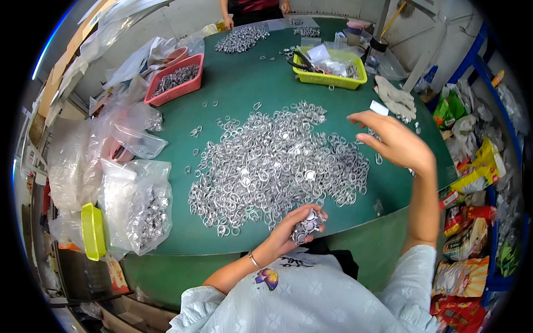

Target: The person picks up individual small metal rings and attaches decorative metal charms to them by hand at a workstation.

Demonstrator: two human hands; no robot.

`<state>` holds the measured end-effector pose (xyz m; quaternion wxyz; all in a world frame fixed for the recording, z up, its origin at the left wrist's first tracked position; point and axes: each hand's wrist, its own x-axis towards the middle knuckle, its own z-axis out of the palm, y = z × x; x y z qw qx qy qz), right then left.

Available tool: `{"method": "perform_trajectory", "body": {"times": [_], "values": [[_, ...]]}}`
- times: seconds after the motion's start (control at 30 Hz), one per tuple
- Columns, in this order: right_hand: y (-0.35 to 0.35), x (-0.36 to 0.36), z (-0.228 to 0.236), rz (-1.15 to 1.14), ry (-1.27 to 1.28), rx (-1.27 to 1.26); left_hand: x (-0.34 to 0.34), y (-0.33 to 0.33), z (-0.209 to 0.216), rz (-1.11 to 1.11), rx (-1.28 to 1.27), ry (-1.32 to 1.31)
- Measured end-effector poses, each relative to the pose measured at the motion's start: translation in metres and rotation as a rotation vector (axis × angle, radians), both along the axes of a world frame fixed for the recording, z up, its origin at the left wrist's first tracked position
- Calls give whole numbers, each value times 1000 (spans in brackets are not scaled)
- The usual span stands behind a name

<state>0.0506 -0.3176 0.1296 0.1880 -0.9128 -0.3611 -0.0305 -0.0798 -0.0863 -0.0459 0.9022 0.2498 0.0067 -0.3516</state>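
- Far left of the frame: we are seeing a clear plastic bag of rings (141, 213) slumping at the rim of the green table (233, 94), with a yellow tray (93, 231) standing just beside it. It is looking ready to tip off the edge if our left elbow is swinging out, and rings would be spilling to the floor.
- Upper left: a pink tray (175, 81) of darker metal parts is sitting among loose bags; the two kinds could be getting mixed if anything is being dragged that way.
- Centre: the big pile of silver rings (277, 161) is spreading wide, and its lower fringe is lying near the table's near rim. Raking through it could be pushing strays over the edge.
- Lower centre: our left hand (291, 227) is curling its fingers around a bunch of rings (308, 223), held right at the table edge above our lap. The handful is looking full, so we are judging that adding more, or loosening the grip, could be dropping some.
- Right of centre: our right hand (397, 141) is hovering over the pile's right side, fingers loosely spread and, as far as we are seeing, gripping nothing. A careless sweep here could be knocking rings off the right rim.
- Upper right: a yellow basket (333, 80) and a pale glove (395, 99) are lying well apart from both hands, so little risk there.
- Top: another person (252, 6) is working at the far side.
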Motion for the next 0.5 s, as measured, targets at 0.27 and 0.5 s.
{"method": "perform_trajectory", "body": {"times": [0.27, 0.5], "values": [[14, 159, -193, -342, 59, 238, 49, -2, 7, -62, 4, 7], [23, 176, -230, -430, -124, 43, 85, -3, -3, -22, -100, 30]]}}
